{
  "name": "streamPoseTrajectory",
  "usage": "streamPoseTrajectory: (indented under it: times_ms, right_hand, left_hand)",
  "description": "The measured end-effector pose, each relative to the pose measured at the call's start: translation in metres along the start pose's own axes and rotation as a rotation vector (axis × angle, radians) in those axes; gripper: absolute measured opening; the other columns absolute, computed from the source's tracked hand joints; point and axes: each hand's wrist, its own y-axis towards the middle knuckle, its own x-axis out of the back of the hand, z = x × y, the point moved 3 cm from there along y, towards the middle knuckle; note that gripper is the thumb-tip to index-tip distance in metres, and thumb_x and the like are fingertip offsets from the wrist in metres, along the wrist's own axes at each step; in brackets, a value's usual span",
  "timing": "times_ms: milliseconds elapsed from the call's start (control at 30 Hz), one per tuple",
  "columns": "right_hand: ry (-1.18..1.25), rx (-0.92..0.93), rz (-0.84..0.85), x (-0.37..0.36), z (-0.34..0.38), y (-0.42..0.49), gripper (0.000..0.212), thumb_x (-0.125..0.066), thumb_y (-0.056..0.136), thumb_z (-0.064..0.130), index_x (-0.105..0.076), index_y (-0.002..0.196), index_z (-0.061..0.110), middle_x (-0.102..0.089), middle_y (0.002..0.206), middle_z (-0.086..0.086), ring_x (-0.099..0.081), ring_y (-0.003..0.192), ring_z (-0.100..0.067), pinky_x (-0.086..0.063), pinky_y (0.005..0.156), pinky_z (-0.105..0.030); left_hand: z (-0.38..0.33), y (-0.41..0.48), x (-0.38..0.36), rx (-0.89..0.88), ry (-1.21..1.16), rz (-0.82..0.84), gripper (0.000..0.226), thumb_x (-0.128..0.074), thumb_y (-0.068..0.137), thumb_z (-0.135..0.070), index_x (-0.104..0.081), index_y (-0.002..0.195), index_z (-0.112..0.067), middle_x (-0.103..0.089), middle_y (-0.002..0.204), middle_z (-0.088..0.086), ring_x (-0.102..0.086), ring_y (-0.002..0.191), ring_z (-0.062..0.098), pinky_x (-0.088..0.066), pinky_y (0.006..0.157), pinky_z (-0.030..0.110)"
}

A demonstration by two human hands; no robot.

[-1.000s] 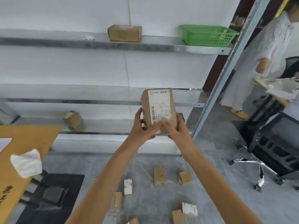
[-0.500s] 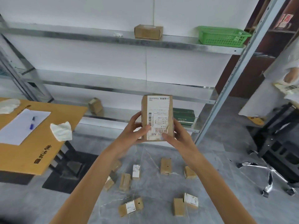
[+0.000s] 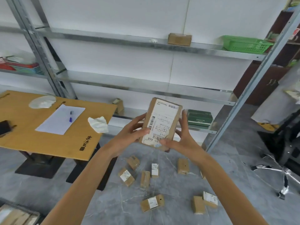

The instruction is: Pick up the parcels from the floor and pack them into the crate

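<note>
**Cardboard parcel point(image 3: 160, 125) held clear of the floor point(image 3: 105, 211)**

Head view: we find the labelled parcel tilted before the shelving point(image 3: 146, 82), the left hand point(image 3: 128, 137) and right hand point(image 3: 185, 140) each with fingers point(image 3: 183, 118) clamped on its sides, thumbs on the label point(image 3: 164, 114). We count smaller parcels point(image 3: 152, 202) scattered on the floor beneath.

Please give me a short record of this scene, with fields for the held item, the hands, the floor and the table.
Held item: held parcel, brown box, white label toward the camera, tilted
Hands: left hand and right hand both grip it, thumbs on the label
Floor: floor parcels, at least eight, scattered, not yet picked up
Table: cardboard sheet bearing paper and pen
Upper shelf: green basket
</note>
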Motion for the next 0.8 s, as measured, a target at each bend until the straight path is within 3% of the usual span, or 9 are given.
streamPoseTrajectory:
  times_ms: [100,167,233,300,367,533,600,700,800]
  right_hand:
    - [0.102,0.047,0.033,-0.060,0.008,0.007,0.121,-0.085,0.065,0.033,0.004,0.147,0.041,-0.041,0.146,0.010,-0.044,0.132,-0.016,-0.047,0.101,-0.044]
    - [0.179,0.074,-0.036,-0.098,0.014,0.012,0.109,-0.082,0.064,0.030,-0.010,0.146,0.041,-0.047,0.141,0.005,-0.052,0.124,-0.017,-0.051,0.095,-0.046]
    - [0.268,0.102,-0.124,-0.134,0.018,0.018,0.100,-0.082,0.060,0.035,-0.022,0.139,0.043,-0.052,0.132,0.007,-0.058,0.116,-0.014,-0.056,0.087,-0.043]
    - [0.292,0.120,-0.226,-0.168,0.021,0.024,0.092,-0.084,0.062,0.035,-0.027,0.132,0.050,-0.053,0.126,0.011,-0.061,0.109,-0.011,-0.059,0.078,-0.036]
    - [0.261,0.149,-0.287,-0.200,0.023,0.029,0.091,-0.084,0.069,0.026,-0.023,0.133,0.049,-0.048,0.129,0.011,-0.060,0.108,-0.011,-0.058,0.073,-0.027]
    - [0.324,0.083,-0.254,-0.261,0.022,0.047,0.077,-0.072,0.066,0.045,-0.026,0.128,0.039,-0.054,0.122,0.012,-0.061,0.108,-0.009,-0.058,0.077,-0.027]
    - [0.351,0.011,-0.229,-0.271,0.021,0.065,0.063,-0.064,0.071,0.050,-0.030,0.122,0.033,-0.057,0.121,0.004,-0.063,0.104,-0.008,-0.057,0.085,-0.034]
    - [0.319,-0.104,-0.177,-0.280,0.017,0.100,0.046,-0.058,0.085,0.044,-0.035,0.121,0.024,-0.056,0.127,-0.007,-0.059,0.113,-0.017,-0.050,0.096,-0.047]
    - [0.314,-0.157,-0.135,-0.292,0.011,0.135,0.045,-0.057,0.088,0.041,-0.039,0.121,0.018,-0.058,0.123,-0.008,-0.058,0.116,-0.020,-0.051,0.095,-0.047]
  left_hand:
    - [0.002,-0.046,0.043,0.039,0.020,0.083,0.056,-0.071,0.074,-0.043,-0.043,0.118,-0.064,-0.057,0.125,-0.023,-0.057,0.109,-0.003,-0.052,0.079,0.018]
    - [0.007,-0.070,0.068,0.047,0.018,0.053,0.081,-0.073,0.071,-0.040,-0.027,0.135,-0.058,-0.042,0.140,-0.021,-0.050,0.120,0.001,-0.050,0.091,0.025]
    - [0.015,-0.091,0.090,0.057,-0.016,-0.093,0.102,-0.075,0.067,-0.040,-0.009,0.144,-0.050,-0.028,0.149,-0.017,-0.039,0.131,0.007,-0.042,0.104,0.037]
    - [0.024,-0.110,0.105,0.088,-0.111,-0.182,0.105,-0.075,0.065,-0.045,-0.006,0.145,-0.045,-0.035,0.147,-0.013,-0.040,0.132,0.012,-0.041,0.105,0.044]
    - [0.033,-0.124,0.113,0.116,-0.310,-0.201,0.091,-0.073,0.065,-0.048,-0.022,0.140,-0.043,-0.051,0.136,-0.009,-0.052,0.124,0.017,-0.052,0.091,0.042]
    - [0.052,-0.140,0.165,0.109,-0.400,-0.332,0.067,-0.068,0.084,-0.024,-0.027,0.134,-0.039,-0.054,0.131,-0.005,-0.058,0.115,0.016,-0.057,0.080,0.040]
    - [0.056,-0.143,0.194,0.108,-0.372,-0.302,0.077,-0.072,0.076,-0.027,-0.025,0.135,-0.042,-0.054,0.131,-0.008,-0.056,0.117,0.014,-0.056,0.081,0.039]
    - [0.061,-0.138,0.238,0.141,-0.251,-0.271,0.098,-0.077,0.067,-0.034,-0.014,0.140,-0.047,-0.053,0.131,-0.013,-0.054,0.120,0.012,-0.053,0.090,0.043]
    - [0.065,-0.125,0.284,0.183,-0.158,-0.321,0.101,-0.079,0.064,-0.041,-0.017,0.144,-0.041,-0.053,0.132,-0.008,-0.053,0.120,0.014,-0.049,0.095,0.048]
